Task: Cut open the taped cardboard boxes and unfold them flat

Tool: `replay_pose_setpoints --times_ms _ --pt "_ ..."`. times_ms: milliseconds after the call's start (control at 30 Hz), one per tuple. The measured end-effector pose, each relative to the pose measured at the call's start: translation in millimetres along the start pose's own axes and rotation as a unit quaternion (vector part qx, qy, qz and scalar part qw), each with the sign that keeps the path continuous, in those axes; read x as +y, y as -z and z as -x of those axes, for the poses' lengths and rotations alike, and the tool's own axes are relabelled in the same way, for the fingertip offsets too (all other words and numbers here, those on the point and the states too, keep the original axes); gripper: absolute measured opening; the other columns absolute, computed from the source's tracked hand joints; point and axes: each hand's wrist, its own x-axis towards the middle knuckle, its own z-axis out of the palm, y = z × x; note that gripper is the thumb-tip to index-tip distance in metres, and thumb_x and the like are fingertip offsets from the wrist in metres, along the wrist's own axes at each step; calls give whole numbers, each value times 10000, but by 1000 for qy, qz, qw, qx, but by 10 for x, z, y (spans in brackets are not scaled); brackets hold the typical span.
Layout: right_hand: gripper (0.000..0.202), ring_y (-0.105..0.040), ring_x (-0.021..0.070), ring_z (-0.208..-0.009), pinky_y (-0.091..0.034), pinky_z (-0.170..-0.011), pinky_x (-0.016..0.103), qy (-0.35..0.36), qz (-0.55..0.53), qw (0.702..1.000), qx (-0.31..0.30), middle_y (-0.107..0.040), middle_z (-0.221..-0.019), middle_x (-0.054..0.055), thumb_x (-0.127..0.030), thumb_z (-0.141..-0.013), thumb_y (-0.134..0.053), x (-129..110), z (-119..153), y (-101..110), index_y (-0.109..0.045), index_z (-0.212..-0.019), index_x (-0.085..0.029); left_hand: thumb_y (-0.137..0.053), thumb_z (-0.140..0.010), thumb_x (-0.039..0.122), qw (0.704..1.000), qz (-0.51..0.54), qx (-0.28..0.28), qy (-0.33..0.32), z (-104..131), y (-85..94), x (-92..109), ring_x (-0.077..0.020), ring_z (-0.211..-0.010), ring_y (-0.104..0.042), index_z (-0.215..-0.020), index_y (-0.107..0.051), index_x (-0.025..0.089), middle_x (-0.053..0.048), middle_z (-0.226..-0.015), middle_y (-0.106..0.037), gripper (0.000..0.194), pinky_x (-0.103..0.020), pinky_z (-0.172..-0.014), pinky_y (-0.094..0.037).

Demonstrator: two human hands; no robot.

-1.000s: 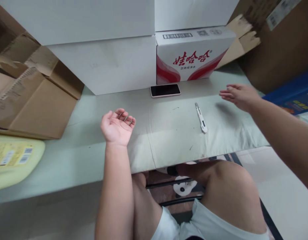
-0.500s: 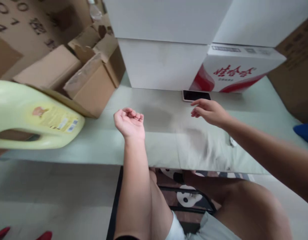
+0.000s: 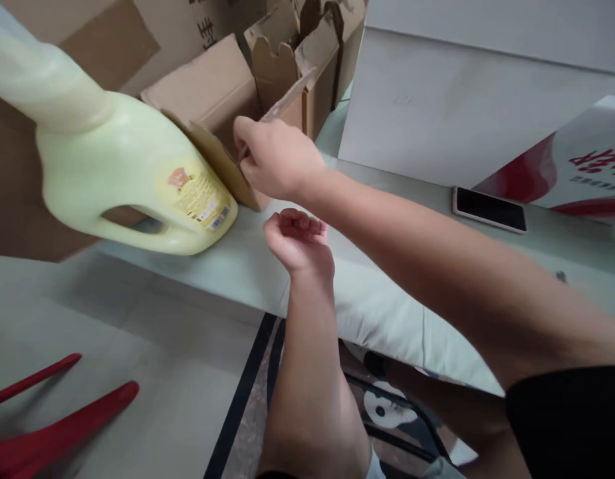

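My right hand [image 3: 282, 156] reaches across to the near corner of an open cardboard box [image 3: 202, 86], its fingers bent at the box edge; what they hold, if anything, is hidden. Just below it, my left hand [image 3: 300, 243] is palm up over the table with its fingers curled in and nothing visible in them. A pale yellow-green jug [image 3: 132, 153] lies left of the box, its label facing up. On the table at the right is a phone [image 3: 489, 209] with a dark screen.
White cartons [image 3: 437, 106] stand behind the phone, one with red markings [image 3: 519, 166]. A large cardboard box [image 3: 32, 193] is behind the jug. Red objects [image 3: 72, 426] lie at lower left. The pale tabletop [image 3: 257, 266] ends above my legs.
My right hand has moved from beside the phone leftward to the cardboard box. The view has turned left, so the jug and box appear farther right. My left hand stays palm up and curled.
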Motion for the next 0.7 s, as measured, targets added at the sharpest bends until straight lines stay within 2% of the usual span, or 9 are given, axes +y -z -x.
replay_pose_setpoints --times_ms 67,167,267,333,400,467,567,633,700 --pt "233 -682 265 -993 -516 -886 378 -8 -1 1000 24 -726 -1044 53 -194 -884 -518 120 136 44 -606 -1100 -207 -444 -814 432 999 23 37 -20 -17 57 59 -102 -489 -321 -694 -366 226 52 -600 -276 251 -263 -565 -347" --pt "252 -703 257 -925 -514 -870 387 -17 -36 996 83 -737 -1016 53 -212 -827 -546 400 602 212 -618 -1068 -204 -419 -846 398 986 14 138 -94 -6 133 118 -107 -545 -356 -726 -325 226 46 -658 -271 229 -251 -599 -342" --pt "237 -705 246 -966 -521 -837 374 -35 -94 986 135 -719 -1005 46 -338 -843 -544 703 1321 427 -625 -1038 -228 -395 -891 341 961 -33 222 -164 29 197 146 -120 -721 -478 -763 -336 224 15 -767 -373 184 -239 -674 -355" --pt "261 -683 257 -914 -522 -812 409 -19 -121 977 174 -692 -954 54 -490 -859 -567 859 1893 541 -637 -976 -268 -403 -910 351 958 -69 206 -186 59 218 133 -129 -886 -535 -798 -388 230 1 -865 -457 166 -239 -754 -378" --pt "358 -643 289 -814 -507 -739 473 -33 -105 963 247 -648 -871 59 -656 -799 -635 950 2481 604 -653 -949 -332 -406 -927 400 966 -98 135 -197 103 203 78 -141 -1015 -563 -851 -458 240 -8 -956 -528 184 -251 -840 -395" --pt "371 -635 333 -787 -493 -662 510 -95 -79 934 334 -603 -795 53 -748 -744 -652 986 3014 611 -666 -964 -450 -398 -944 473 977 -112 20 -181 182 147 -20 -163 -1067 -599 -917 -532 245 -24 -1021 -596 266 -276 -888 -417" --pt "379 -668 364 -907 -515 -708 533 -148 -44 883 443 -623 -852 66 -705 -708 -734 1012 3580 541 -680 -1035 -521 -381 -957 601 971 -111 -192 -94 397 16 -230 -209 -1050 -657 -958 -638 228 -72 -1045 -680 454 -333 -915 -471" --pt "515 -674 356 -1031 -544 -800 534 -199 -78 862 460 -662 -1079 51 -610 -724 -776 1064 3778 479 -602 -1205 -549 -376 -937 706 938 -130 -318 -35 581 -67 -388 -245 -1020 -679 -931 -691 206 -107 -1019 -708 592 -378 -935 -497" --pt "686 -667 335 -1103 -556 -877 524 -279 -150 844 433 -625 -1276 28 -535 -752 -779 1156 3875 432 -451 -1354 -548 -391 -885 802 904 -165 -395 -25 746 -132 -539 -275 -1012 -685 -880 -722 186 -134 -975 -718 699 -409 -959 -507"
